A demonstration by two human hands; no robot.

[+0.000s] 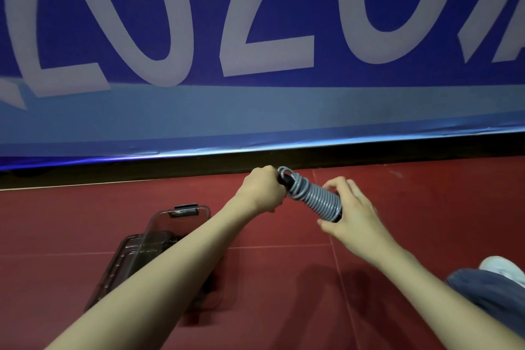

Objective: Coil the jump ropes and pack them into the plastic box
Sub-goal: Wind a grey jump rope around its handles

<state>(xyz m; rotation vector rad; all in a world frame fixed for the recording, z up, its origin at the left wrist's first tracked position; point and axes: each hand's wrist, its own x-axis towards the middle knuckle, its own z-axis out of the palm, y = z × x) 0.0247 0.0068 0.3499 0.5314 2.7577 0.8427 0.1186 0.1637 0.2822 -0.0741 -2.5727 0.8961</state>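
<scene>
Grey rope [314, 195]: wound tight round black handles, held above red floor [397, 207], near banner's [255, 111] lower edge.
Left hand [262, 186]: curled round upper handle end.
Right hand [350, 212]: fingers pinching lower end.
Plastic box [136, 261]: lid raised, on floor lower left, apart from rope; bare floor at right.

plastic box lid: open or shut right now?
Open. The clear lid stands raised above the plastic box on the red floor; the left forearm hides part of the box.
</scene>
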